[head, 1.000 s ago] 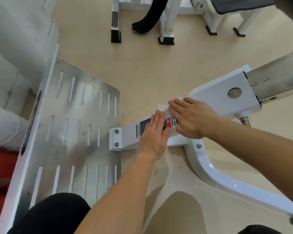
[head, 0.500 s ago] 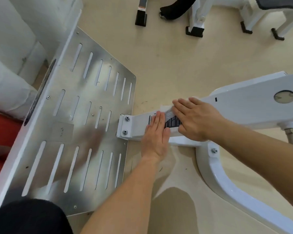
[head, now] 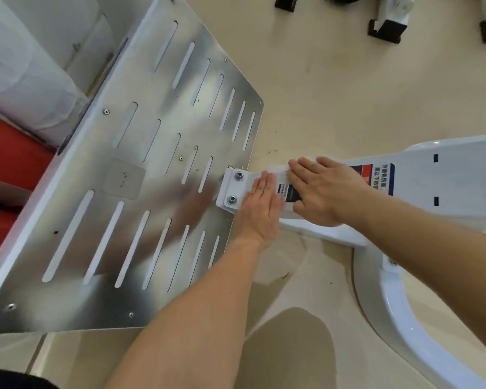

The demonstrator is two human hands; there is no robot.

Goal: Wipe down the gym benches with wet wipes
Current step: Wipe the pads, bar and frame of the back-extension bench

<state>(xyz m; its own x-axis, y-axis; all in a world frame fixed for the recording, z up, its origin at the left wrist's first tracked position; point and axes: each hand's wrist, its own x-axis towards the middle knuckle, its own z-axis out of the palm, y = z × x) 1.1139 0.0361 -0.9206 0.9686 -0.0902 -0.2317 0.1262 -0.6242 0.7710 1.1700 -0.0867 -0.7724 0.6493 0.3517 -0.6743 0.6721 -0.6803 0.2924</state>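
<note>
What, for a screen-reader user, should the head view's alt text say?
A right hand presses a white wet wipe flat on a white machine beam, partly over a warning label, while the left hand lies flat beside it near two bolts. A slotted metal footplate is bolted to the beam's end.

Left hand [head: 260,209], right hand [head: 324,189], wipe [head: 278,171] slid along beam [head: 446,181] toward bracket [head: 233,189].

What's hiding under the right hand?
A white wet wipe, pressed flat on the white machine beam by the right hand. Only its edge peeks out; the rest is covered.
</note>
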